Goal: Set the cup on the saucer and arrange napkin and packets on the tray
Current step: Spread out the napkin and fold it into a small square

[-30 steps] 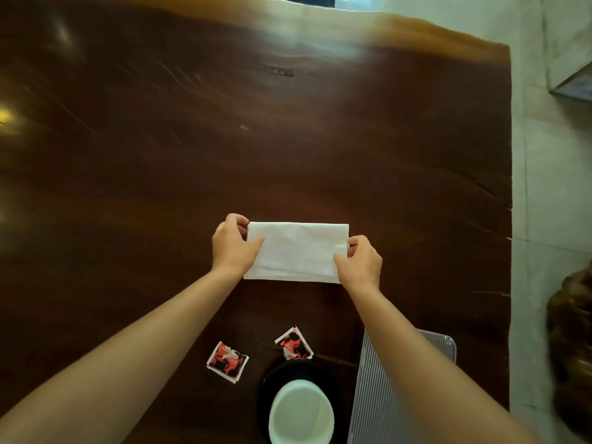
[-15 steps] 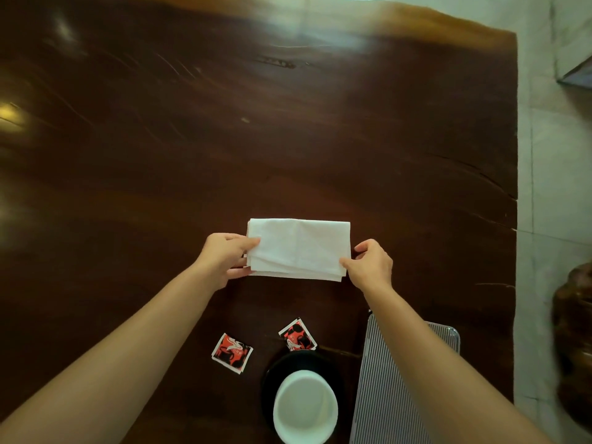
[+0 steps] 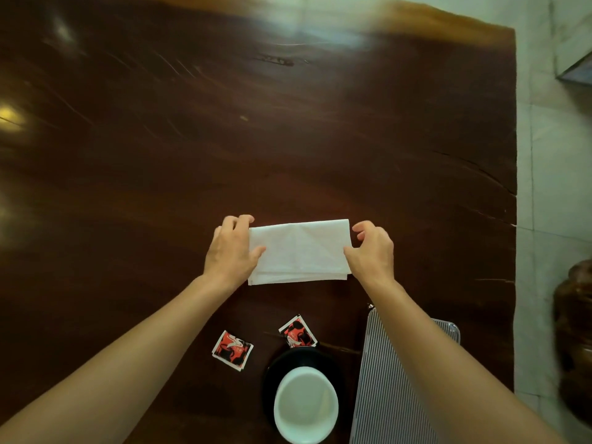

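1. One folded white napkin (image 3: 299, 251) lies on the dark wooden bench (image 3: 288, 123). Its long axis runs left to right across the view, and its layered edges face the person.
2. Two red, black and white packets lie flat on the bench, nearer the person than the napkin and not on the tray. The left packet (image 3: 233, 350) and the right packet (image 3: 298, 331) both sit cornerwise. The right packet's near corner is just at the saucer's far rim.
3. The white cup (image 3: 306, 408) stands mouth up on the black saucer (image 3: 272, 373); only its pale inside shows.
4. The striped tray (image 3: 384, 395) sits just right of the saucer, its long axis running away from the person. The right forearm crosses over it, hiding much of its surface.
5. The left grip (image 3: 230, 251) pinches the napkin's left end, thumb on top and fingers curled at the far left corner.
6. The right grip (image 3: 373, 251) has its thumb on the right short edge and its fingers curled beside the far right corner. Whether those fingers touch the paper is unclear.
7. Both forearms are bare and reach forward from the lower corners, converging on the napkin.
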Available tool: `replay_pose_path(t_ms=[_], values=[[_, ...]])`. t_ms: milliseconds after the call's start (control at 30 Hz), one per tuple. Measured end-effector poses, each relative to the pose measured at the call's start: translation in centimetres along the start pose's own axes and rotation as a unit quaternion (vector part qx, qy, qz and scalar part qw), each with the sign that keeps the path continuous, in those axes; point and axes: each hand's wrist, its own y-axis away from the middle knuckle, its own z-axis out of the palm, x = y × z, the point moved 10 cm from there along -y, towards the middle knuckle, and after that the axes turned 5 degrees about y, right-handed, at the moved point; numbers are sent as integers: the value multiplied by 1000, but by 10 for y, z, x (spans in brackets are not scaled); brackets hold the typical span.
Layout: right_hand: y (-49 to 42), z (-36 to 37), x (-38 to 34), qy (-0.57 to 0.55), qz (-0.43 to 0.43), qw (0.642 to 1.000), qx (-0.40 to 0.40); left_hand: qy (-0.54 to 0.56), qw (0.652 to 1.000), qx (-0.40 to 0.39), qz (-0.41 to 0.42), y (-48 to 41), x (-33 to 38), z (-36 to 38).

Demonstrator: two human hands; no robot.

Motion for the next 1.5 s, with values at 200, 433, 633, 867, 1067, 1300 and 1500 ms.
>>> replay_pose_path(t_ms=[200,433,633,867,1067,1300,1500], values=[[-17,7,-7,-45,49,998,-16,151,976,10,-158,-16,-17,3],[-26,-5,-10,-169,56,984,4,259,936,66,-227,-15,-31,-1],[-34,1,-9,-354,138,923,-62,299,909,53,-286,-13,-46,12],[-44,19,-25,-544,170,792,-219,297,930,9,-217,-19,-33,16],[-45,7,-63,-594,84,742,-299,19,998,16,-57,-24,6,3],[-74,14,-20,-549,243,793,-101,-146,989,10,-35,-35,28,1],[-43,25,-10,-473,215,853,-52,-74,976,-177,-100,-35,30,31]])
